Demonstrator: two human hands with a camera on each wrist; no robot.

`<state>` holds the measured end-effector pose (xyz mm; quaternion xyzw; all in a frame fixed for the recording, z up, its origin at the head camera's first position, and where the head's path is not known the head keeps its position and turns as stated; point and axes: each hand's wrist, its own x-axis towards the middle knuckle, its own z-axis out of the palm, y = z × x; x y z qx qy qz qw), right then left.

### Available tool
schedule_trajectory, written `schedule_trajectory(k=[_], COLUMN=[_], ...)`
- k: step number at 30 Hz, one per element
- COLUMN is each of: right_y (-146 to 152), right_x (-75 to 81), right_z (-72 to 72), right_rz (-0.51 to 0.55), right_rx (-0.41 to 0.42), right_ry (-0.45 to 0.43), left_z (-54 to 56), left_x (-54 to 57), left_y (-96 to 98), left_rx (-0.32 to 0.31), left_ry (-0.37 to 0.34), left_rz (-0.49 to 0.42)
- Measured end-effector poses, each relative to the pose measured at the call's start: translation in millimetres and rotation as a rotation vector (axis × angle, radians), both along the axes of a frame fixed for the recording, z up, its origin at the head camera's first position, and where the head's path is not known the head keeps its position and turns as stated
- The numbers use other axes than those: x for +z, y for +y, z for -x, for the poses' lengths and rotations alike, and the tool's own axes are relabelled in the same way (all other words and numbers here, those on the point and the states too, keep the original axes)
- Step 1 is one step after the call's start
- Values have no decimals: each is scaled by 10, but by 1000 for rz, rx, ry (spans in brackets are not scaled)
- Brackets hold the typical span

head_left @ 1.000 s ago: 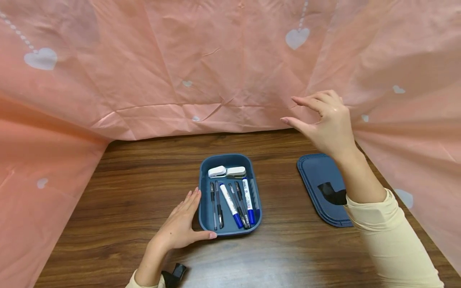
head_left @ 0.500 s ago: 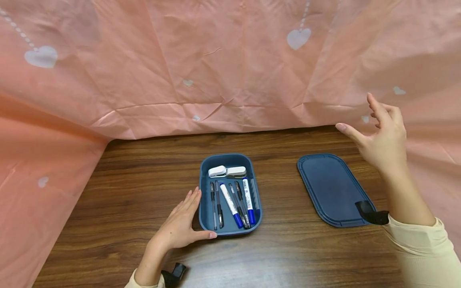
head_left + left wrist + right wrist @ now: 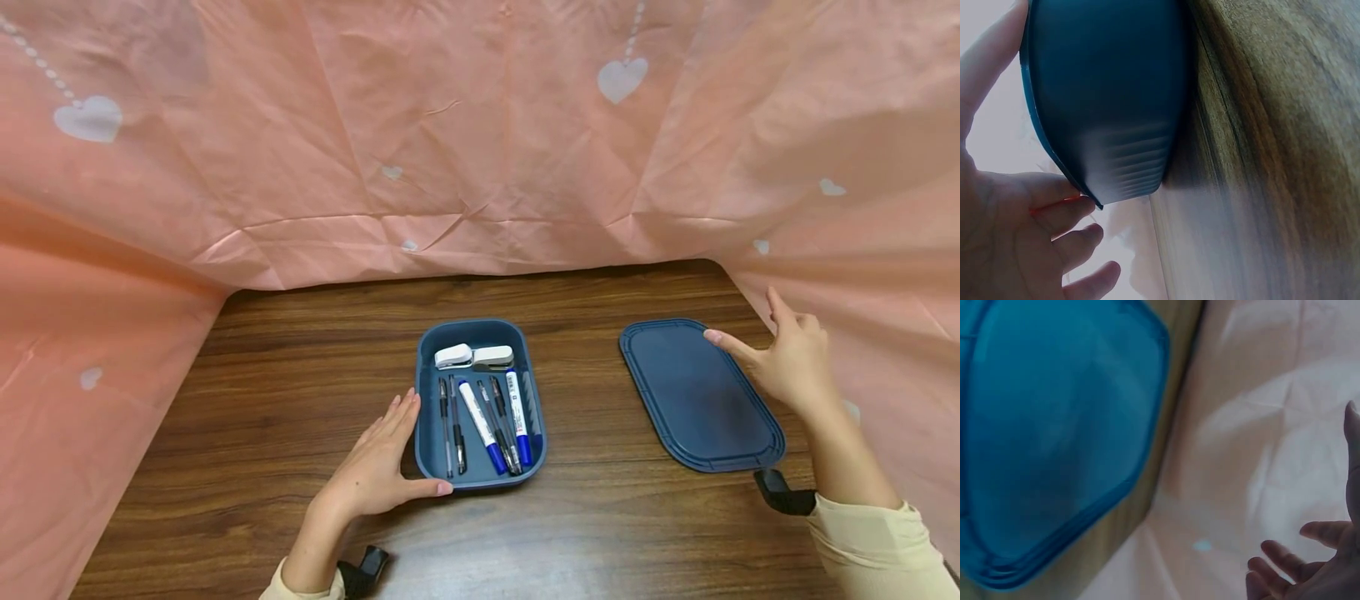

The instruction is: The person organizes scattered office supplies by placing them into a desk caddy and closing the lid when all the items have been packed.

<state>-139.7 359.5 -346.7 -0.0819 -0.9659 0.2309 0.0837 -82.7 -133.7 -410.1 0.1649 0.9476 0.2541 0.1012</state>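
Observation:
A dark blue rectangular box (image 3: 425, 333) stands uncovered on the table. Inside it lie two white staplers (image 3: 453, 357), several black gel pens (image 3: 456, 429) and two white markers (image 3: 481, 423) with blue caps. My left hand (image 3: 371, 471) rests at the box's left side, fingers straight and thumb at the near rim; the left wrist view shows its fingers along the rim (image 3: 1044, 140). To the right, a flat blue lid (image 3: 697, 392) lies on the table. Above the lid's right edge hovers my right hand (image 3: 795, 362), thumb and fingers spread, holding nothing.
Brown wood-grain table (image 3: 300, 375) lies under everything. A pink curtain (image 3: 480, 133) with white hearts encloses the back and both sides. Black straps (image 3: 783, 493) sit at the wrists.
My right hand has moved right, then down toward the lid, uncovering it from the head view. The left hand and the box have stayed put.

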Motion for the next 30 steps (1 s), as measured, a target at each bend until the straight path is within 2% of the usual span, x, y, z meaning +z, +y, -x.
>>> schedule_trajectory(k=[7, 10, 16, 18, 26, 30], right_y=[73, 109, 184, 204, 269, 276], right_x=[-291, -364, -473, -514, -675, -740], right_z=[-82, -112, -181, -194, -218, -237], right_rz=[-54, -80, -59, -41, -54, -26], right_rx=[10, -12, -58, -69, -19, -42], right_ry=[-102, -184, -455, -521, -613, -645], left_z=[3, 6, 7, 7, 7, 10], left_x=[-2, -5, -11, -12, -16, -12], left_y=[-7, -7, -5, -4, -7, -10], left_rx=[0, -2, -8, -8, -8, -9], left_ry=[3, 2, 6, 6, 10, 10], left_rz=[0, -2, -3, -3, -6, -3])
